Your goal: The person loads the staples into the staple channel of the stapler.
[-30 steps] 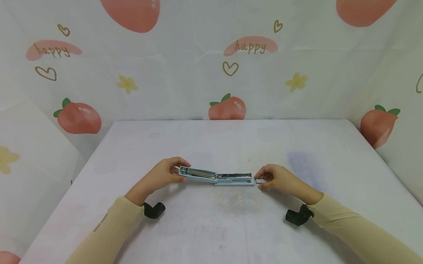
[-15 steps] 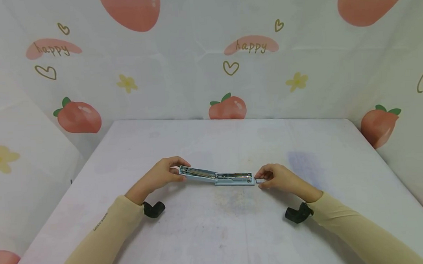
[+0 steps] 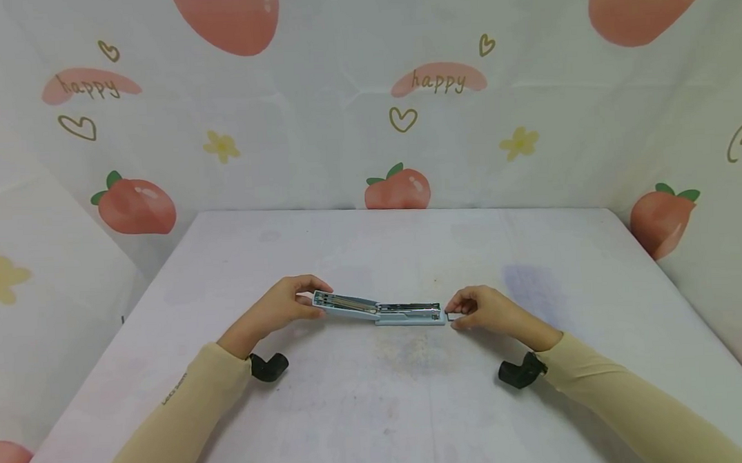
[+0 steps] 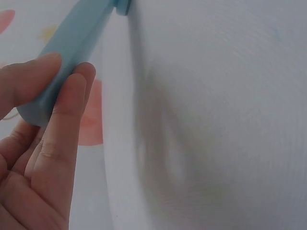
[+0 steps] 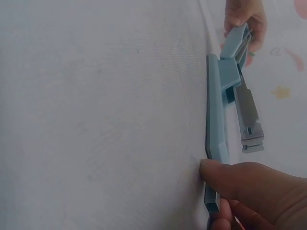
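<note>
A light blue stapler (image 3: 410, 320) lies opened out over the table, its base flat and its top cover swung back to the left. My left hand (image 3: 281, 306) grips the end of the raised cover (image 4: 72, 52) between thumb and fingers. The metal staple magazine (image 5: 249, 112) stands out above the base in the right wrist view. Just off the base's right end, my right hand (image 3: 488, 310) pinches a short grey strip of staples (image 5: 211, 200) between thumb and fingers. The fingers hide part of the strip.
The white table (image 3: 379, 411) carries faint stains. Behind it hangs a white cloth (image 3: 316, 123) printed with peaches, flowers and hearts. A black angled piece (image 3: 269, 368) sits at the left wrist, and another black piece (image 3: 523, 371) at the right wrist.
</note>
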`<state>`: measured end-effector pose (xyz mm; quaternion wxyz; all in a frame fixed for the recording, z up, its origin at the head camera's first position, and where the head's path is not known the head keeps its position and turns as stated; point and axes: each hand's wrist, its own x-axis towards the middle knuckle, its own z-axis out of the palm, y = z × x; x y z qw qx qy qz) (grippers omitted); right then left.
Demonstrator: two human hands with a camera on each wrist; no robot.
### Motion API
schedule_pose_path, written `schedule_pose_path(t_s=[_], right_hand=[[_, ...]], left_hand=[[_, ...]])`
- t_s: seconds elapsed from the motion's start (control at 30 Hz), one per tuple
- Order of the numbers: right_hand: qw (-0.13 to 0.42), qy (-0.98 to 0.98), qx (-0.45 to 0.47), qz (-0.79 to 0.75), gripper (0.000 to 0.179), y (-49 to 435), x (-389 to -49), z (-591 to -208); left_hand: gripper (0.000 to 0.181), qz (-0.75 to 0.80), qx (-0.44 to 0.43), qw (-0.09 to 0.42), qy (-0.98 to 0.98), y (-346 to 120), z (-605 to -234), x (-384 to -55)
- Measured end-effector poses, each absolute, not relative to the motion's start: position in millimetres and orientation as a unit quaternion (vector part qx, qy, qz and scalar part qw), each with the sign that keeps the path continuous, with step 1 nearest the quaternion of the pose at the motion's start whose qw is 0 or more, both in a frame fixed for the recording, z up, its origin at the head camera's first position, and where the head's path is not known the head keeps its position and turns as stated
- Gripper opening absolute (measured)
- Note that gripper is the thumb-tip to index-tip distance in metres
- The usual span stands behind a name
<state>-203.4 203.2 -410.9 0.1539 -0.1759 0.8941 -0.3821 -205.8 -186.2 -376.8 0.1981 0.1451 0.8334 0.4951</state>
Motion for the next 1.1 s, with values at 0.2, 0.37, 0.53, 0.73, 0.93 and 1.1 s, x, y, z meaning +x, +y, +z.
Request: schedule_pose_path(t_s=[0.2, 0.37, 0.53, 0.73, 0.93, 1.1], right_hand=[[0.154, 0.890, -0.180, -0.390, 0.023, 202.7, -203.6, -410.7], [0.159, 0.887, -0.174, -0.396, 0.023, 201.9, -203.3, -410.2], [0.165, 0.885, -0.170, -0.401, 0.023, 201.7, -202.0, -409.1], [0.168, 0.883, -0.162, -0.408, 0.023, 201.1, -200.0, -407.1], [0.169, 0.881, -0.159, -0.412, 0.023, 201.4, -199.6, -406.9], [0.170, 0.882, -0.152, -0.412, 0.022, 201.8, -199.5, -407.8]], left_hand=[[0.041, 0.498, 0.148, 0.196, 0.831, -187.1, -375.3, -205.2], [0.041, 0.499, 0.149, 0.197, 0.831, -187.0, -374.6, -204.4], [0.040, 0.500, 0.149, 0.198, 0.830, -186.6, -374.7, -204.3], [0.042, 0.505, 0.145, 0.198, 0.828, -186.5, -377.0, -205.7], [0.042, 0.504, 0.144, 0.200, 0.827, -186.8, -377.3, -206.0], [0.042, 0.504, 0.145, 0.202, 0.827, -186.5, -377.4, -206.3]])
